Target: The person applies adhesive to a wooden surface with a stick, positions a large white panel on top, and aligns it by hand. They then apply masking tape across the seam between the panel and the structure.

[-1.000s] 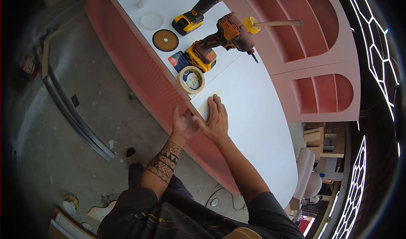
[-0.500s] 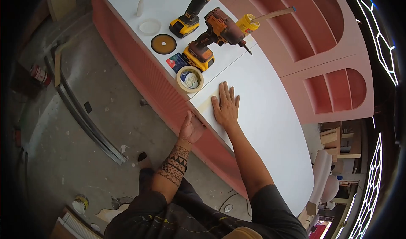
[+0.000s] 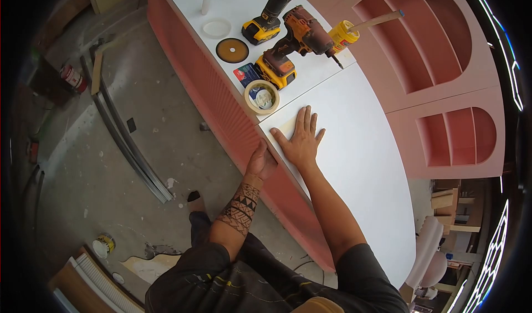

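My right hand [image 3: 302,142] lies flat on the white top [image 3: 354,163], its fingers spread. Close to its fingertips, a pale yellowish strip [image 3: 286,123] runs along the top; it looks like masking tape. My left hand [image 3: 260,160], below a tattooed forearm, is at the pink ribbed side panel [image 3: 205,80], just under the top's edge. The thumb points up and the palm is turned toward the panel; the other fingers are partly hidden. I see nothing held in either hand. A roll of masking tape [image 3: 248,98] sits past the seam in the top.
On the top stand an impact driver [image 3: 302,33], a second yellow-black power tool [image 3: 270,16], a brown disc [image 3: 232,51], a small bottle [image 3: 206,1] and a yellow tub [image 3: 342,36] with a stick. Pink arched shelves [image 3: 410,36] lie beyond. Metal strips [image 3: 124,136] are on the floor.
The view has shifted, so the bench and tools appear farther right. My right hand has slid slightly nearer the top's edge, with its fingers more spread. My left hand stays under the edge.
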The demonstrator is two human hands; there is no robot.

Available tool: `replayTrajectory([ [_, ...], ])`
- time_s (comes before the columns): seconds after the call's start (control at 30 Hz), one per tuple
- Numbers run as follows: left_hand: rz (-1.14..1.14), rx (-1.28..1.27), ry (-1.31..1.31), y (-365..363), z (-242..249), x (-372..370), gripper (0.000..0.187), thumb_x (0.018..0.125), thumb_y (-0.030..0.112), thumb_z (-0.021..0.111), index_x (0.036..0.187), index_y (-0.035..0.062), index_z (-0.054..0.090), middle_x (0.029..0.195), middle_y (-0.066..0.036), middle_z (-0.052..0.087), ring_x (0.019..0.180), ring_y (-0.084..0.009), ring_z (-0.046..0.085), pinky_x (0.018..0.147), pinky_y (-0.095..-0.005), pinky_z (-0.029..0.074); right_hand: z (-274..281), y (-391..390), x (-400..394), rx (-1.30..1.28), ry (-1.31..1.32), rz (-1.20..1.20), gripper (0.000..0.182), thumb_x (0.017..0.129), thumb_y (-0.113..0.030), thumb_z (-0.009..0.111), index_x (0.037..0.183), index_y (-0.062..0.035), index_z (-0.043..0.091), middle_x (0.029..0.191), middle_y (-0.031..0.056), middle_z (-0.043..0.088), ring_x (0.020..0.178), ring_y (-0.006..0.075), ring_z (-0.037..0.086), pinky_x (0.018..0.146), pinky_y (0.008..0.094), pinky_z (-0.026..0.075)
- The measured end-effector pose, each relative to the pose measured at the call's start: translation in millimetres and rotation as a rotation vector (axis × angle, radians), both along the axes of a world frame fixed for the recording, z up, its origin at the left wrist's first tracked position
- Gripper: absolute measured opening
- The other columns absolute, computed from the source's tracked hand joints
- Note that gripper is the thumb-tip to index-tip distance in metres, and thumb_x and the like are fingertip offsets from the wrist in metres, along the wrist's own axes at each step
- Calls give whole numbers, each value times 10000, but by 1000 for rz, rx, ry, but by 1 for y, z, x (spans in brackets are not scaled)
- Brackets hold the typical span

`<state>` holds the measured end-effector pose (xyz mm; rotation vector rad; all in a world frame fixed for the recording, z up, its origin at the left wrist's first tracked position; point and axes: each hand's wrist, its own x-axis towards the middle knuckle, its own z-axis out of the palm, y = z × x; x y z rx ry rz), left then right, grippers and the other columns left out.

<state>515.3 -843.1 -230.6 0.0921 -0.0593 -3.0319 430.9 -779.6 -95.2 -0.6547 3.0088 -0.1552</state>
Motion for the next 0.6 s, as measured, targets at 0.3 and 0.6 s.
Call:
replayTrajectory([
  [0.3, 58, -28, -122, 10, 12, 2, 859, 1044, 617, 577, 1705, 156, 279, 1737, -71, 338, 1590, -279, 328, 1297, -484, 284, 1, 2, 5, -47, 33, 29, 1111, 969, -743, 556, 1686, 37, 222, 1783, 229, 169, 1655, 414, 138, 1251, 760, 69],
  [0.6, 73, -128, -158, 5, 18, 0, 866, 1024, 673, 558, 1696, 186, 311, 1732, -60, 352, 1584, -283, 340, 1288, -503, 304, -9, 13, 10, -292, 129, 123, 919, 977, -607, 644, 1551, 91, 476, 1678, 277, 396, 1609, 400, 299, 1283, 690, 114],
])
